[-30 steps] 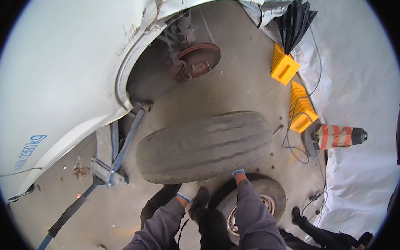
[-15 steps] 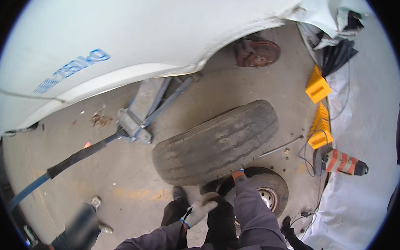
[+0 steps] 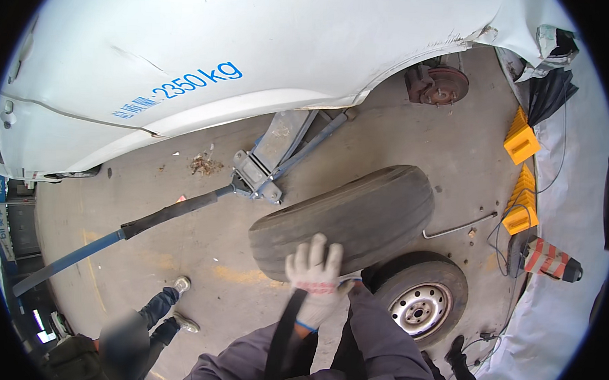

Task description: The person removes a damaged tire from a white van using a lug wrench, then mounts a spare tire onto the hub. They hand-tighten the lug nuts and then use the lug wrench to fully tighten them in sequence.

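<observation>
A large worn tyre (image 3: pixel 351 216) stands on its tread in front of me, its tread slightly smeared by motion. My left hand (image 3: pixel 314 279), in a white knitted glove with a red print on its back, is at the tyre's near side, fingers spread and seemingly against the tread. Close beside it, my right hand (image 3: pixel 347 284) is low at the tyre's near edge. Only a bit of its glove shows past the sleeve, and its fingers are hidden. A second wheel (image 3: pixel 422 307) with a silver steel rim lies to the right of my right forearm.
A blue-grey floor jack (image 3: pixel 261 168) reaches under the white vehicle (image 3: pixel 209 43). A bare brake hub (image 3: pixel 445 86) shows in the wheel arch. Right of the tyre are an L-shaped bar (image 3: pixel 460 227), yellow wheel chocks (image 3: pixel 522 142), a striped cone (image 3: pixel 549 260) and cables. Another person (image 3: pixel 156 319) stands at left.
My left hand has gone from near my legs forward to the tyre. My right hand has drawn in beside it. The whole view has shifted, so the surroundings sit further right.
</observation>
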Demonstrator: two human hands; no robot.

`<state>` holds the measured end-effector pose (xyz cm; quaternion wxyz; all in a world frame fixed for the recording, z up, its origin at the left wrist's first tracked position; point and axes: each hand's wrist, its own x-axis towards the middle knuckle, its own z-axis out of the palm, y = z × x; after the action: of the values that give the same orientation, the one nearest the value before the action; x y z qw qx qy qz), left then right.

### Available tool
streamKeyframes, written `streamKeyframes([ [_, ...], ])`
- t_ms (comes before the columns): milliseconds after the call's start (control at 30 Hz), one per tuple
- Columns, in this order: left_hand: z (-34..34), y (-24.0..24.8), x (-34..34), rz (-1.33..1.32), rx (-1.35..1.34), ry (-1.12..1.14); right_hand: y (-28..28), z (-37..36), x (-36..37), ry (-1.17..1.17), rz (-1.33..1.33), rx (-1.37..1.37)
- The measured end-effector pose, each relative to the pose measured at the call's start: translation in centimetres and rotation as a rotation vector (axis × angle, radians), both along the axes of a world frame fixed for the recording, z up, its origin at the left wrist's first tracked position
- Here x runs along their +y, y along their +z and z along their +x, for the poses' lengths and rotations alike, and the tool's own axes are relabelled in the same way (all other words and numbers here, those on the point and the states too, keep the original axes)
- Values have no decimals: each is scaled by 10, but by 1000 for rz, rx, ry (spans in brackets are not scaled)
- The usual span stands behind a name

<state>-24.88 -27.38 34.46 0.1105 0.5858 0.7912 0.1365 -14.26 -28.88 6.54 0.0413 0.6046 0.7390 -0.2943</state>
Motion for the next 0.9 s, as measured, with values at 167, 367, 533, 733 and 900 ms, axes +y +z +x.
streamKeyframes([
  [167, -56, -16, -100, -270, 47, 198, 37, -6, -60, 475, 184, 1],
  [367, -77, 33, -138, -314, -9, 284, 93, 82, -63, 45, 47, 216],
  [533, -70, 12, -184, -354, -62, 657, 143, 59, 45, 260, 51, 225],
  [733, -170, -4, -345, -512, -179, 789, 192, -70, -27, 751, -114, -13],
  [900, -221, -68, -485, -389, -435, 1155, 204, -154, -149, 683, -113, -104],
])
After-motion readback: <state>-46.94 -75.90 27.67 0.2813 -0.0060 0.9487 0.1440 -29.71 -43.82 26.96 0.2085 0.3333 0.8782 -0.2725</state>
